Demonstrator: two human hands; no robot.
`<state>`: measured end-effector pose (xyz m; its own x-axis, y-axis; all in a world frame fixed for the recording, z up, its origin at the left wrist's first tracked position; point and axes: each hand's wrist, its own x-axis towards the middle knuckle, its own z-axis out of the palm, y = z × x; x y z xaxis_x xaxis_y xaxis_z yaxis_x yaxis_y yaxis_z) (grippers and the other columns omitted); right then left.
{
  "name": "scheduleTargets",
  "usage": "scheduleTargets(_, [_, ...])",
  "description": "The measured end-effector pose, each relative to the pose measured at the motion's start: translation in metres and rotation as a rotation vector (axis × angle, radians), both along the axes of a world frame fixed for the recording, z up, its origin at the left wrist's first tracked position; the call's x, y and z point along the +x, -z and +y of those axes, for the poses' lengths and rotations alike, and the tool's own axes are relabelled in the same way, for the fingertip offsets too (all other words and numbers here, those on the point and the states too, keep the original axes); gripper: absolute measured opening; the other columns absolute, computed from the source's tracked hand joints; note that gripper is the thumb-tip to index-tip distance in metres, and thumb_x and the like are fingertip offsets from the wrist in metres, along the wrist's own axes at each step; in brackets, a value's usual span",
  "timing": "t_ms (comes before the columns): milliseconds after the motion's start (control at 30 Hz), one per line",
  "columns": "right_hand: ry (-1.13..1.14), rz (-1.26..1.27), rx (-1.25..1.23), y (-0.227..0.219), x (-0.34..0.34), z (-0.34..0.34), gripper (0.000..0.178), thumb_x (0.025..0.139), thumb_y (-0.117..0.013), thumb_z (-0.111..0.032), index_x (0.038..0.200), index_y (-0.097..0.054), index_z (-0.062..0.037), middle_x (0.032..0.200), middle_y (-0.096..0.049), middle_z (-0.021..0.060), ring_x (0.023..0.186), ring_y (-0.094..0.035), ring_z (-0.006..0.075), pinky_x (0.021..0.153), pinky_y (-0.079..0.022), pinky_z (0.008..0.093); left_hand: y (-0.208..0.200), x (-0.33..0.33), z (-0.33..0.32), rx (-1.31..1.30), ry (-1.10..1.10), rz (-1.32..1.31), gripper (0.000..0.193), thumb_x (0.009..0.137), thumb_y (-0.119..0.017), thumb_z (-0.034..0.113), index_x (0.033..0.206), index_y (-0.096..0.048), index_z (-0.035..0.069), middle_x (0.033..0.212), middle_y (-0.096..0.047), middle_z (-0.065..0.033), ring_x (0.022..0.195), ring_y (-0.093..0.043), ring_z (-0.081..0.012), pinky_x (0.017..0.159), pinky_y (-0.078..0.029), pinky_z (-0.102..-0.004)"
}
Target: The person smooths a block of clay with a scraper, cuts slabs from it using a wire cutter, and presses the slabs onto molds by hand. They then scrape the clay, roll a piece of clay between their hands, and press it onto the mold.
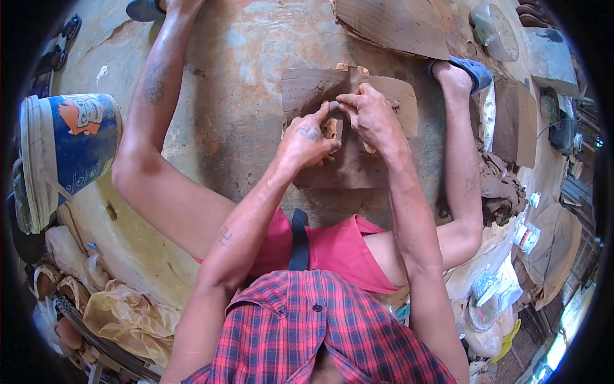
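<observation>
Between my bent legs a flat brown board lies on the floor, with a brown clay piece and several orange-brown bits on it. My left hand curls at the clay's left side, index finger and thumb against it. An orange-brown bit shows between that finger and thumb. From the right, my right hand pinches the clay's upper part, close to my left fingertip. Both hands hide much of the piece, so its full shape cannot be made out.
Another brown sheet lies beyond the board. To the left stands a blue and white bucket. A lump of wet clay sits beyond my right knee, near a clear plastic container farther off. Crumpled yellowish plastic lies at the lower left.
</observation>
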<state>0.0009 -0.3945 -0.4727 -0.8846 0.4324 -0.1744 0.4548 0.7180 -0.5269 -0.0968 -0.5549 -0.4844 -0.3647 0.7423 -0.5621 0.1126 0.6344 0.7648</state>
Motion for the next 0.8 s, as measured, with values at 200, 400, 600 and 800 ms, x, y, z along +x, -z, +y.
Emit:
scheduleTargets(200, [-0.041,-0.004,0.072,0.0,0.004,-0.001,0.023,0.098,-0.069,-0.02,0.113,-0.079,-0.0052,0.098,-0.066,0.0208,0.095,-0.067,0.0398,0.087,-0.054,0.049,-0.003,-0.002,-0.002,0.03,-0.007,-0.047,0.093,0.082,-0.082,0.013,0.164,-0.038,0.013,0.074,-0.074,-0.0141,0.054,-0.067,-0.0168,0.054,-0.058,-0.0353])
scheduleTargets(400, [-0.01,-0.107,0.067,-0.012,0.006,-0.011,0.022,0.1,-0.065,-0.019,0.108,-0.077,-0.0025,0.103,-0.064,0.0244,0.1,-0.068,0.0434,0.088,-0.055,0.0517,-0.005,-0.022,0.006,-0.013,0.114,-0.014,0.097,0.076,-0.086,0.014,0.163,-0.042,0.019,0.076,-0.075,-0.0135,0.054,-0.068,-0.0191,0.059,-0.059,-0.0356])
scheduleTargets(600, [-0.033,-0.103,0.12,-0.005,0.017,-0.02,0.025,0.096,-0.067,-0.013,0.119,-0.073,-0.0039,0.105,-0.064,0.0229,0.099,-0.068,0.0423,0.086,-0.056,0.0509,-0.011,-0.031,0.013,-0.072,0.244,-0.016,0.097,0.072,-0.088,0.018,0.16,-0.047,0.023,0.096,-0.079,-0.0186,0.064,-0.075,-0.0234,0.068,-0.063,-0.0397])
scheduleTargets(800, [-0.066,-0.192,0.169,-0.011,0.013,-0.022,0.039,0.092,-0.071,-0.012,0.131,-0.07,-0.0069,0.109,-0.063,0.0207,0.102,-0.067,0.0408,0.09,-0.055,0.0501,-0.007,-0.045,0.029,-0.077,0.513,0.269,0.099,0.067,-0.09,0.028,0.158,-0.05,0.027,0.099,-0.077,-0.0228,0.084,-0.077,-0.0335,0.086,-0.061,-0.0459])
